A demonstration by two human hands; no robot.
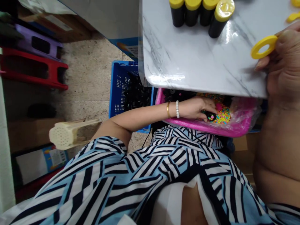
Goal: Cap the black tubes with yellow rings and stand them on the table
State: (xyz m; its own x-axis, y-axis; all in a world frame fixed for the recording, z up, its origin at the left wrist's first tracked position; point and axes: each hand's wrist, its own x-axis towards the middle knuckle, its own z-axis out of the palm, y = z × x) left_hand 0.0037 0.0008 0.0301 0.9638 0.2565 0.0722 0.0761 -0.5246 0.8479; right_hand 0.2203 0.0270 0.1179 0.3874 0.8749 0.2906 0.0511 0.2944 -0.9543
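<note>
My left hand (197, 107) is down in a pink tub (203, 127), its fingers closed around a small black tube (212, 115). A few coloured beads show at the tube's open mouth. Right beside it lie many tiny multicoloured beads (223, 115). Over the right end of the marbled white table (199, 62), my right hand (288, 53) pinches a flat yellow ring (256, 51) between thumb and fingers. The far side of that hand is cut off by the frame edge.
Several black tubes with yellow caps (192, 12) stand at the table's far side. Left of the tub is a blue crate (114, 90) of black pieces. A beige stool (62, 136), a red stool (28, 67) and a purple stool (35, 40) are at the left.
</note>
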